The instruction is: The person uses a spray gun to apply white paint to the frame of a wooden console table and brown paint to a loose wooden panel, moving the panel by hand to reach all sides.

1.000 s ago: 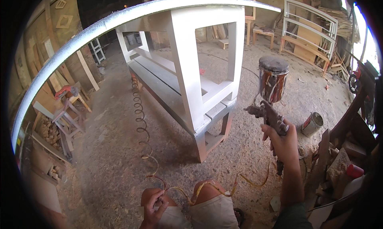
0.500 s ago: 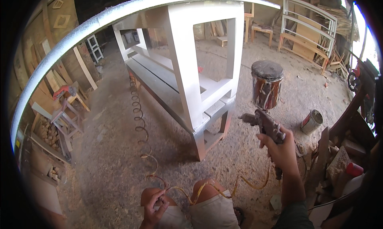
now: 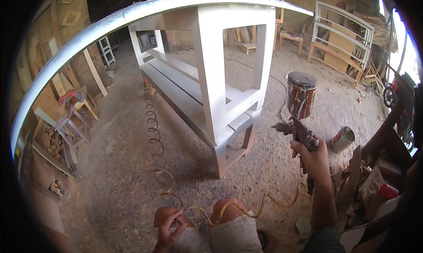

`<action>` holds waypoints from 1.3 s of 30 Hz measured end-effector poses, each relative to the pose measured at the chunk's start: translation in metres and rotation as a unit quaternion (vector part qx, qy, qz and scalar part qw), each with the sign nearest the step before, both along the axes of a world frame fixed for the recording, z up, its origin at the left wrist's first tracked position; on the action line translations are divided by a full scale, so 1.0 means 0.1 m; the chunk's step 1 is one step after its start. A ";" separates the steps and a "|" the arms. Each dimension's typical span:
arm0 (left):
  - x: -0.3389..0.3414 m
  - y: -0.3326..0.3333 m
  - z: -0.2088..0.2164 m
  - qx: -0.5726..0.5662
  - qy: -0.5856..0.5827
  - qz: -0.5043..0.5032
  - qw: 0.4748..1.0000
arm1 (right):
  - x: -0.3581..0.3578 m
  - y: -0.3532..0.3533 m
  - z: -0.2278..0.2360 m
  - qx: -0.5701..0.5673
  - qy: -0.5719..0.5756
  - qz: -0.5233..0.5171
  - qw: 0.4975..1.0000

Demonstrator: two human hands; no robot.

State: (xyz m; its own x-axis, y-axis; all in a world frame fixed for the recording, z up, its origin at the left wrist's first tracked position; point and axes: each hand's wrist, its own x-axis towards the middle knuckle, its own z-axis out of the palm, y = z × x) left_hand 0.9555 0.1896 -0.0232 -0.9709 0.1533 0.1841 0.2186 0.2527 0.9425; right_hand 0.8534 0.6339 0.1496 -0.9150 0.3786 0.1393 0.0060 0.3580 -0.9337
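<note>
My right hand (image 3: 315,158) is wrapped round the handle of a dark, paint-crusted spray gun (image 3: 304,135), held off the floor to the right of the white furniture. A paint-streaked cup (image 3: 302,96) with a dark lid stands above the gun. Low in front of my lap, my left hand (image 3: 171,231) pinches a coiled air hose (image 3: 260,211). The yellowish hose runs across my knees toward the gun; its darker coils stretch away along the floor. Ahead stands a white wooden frame (image 3: 211,77) with slats, resting on a lower bench-like base (image 3: 220,160) with brownish legs.
A long white edge (image 3: 88,37) arches over the top of the view. An open tin (image 3: 343,139) sits on the dusty floor at right. Wood scraps (image 3: 370,182) lie beside my right arm. A small stool (image 3: 72,127) stands left, and white frames (image 3: 341,37) lean far right.
The spray gun and its cup have shifted slightly right, away from the white frame, with my right hand. My left hand stays on the hose. The view has tilted slightly.
</note>
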 end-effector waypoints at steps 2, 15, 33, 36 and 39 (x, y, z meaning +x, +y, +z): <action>0.02 -0.06 -0.06 -0.007 -0.013 -0.017 1.000 | -0.07 0.05 -0.02 0.018 0.029 -0.024 0.999; 0.02 0.09 0.22 -0.132 0.154 0.017 0.979 | -0.01 -0.21 -0.15 -0.030 0.080 -0.083 0.993; -0.10 0.27 -1.35 -0.451 -0.174 -0.183 0.856 | 0.14 0.13 1.25 -0.135 -0.054 -0.089 0.985; 0.06 0.39 -0.85 -0.397 -0.173 -0.207 0.877 | 0.17 0.16 1.57 -0.145 -0.029 -0.075 0.986; 0.14 0.73 0.15 -0.382 -0.393 -0.241 0.801 | 0.27 0.27 2.00 -0.168 -0.079 -0.070 0.980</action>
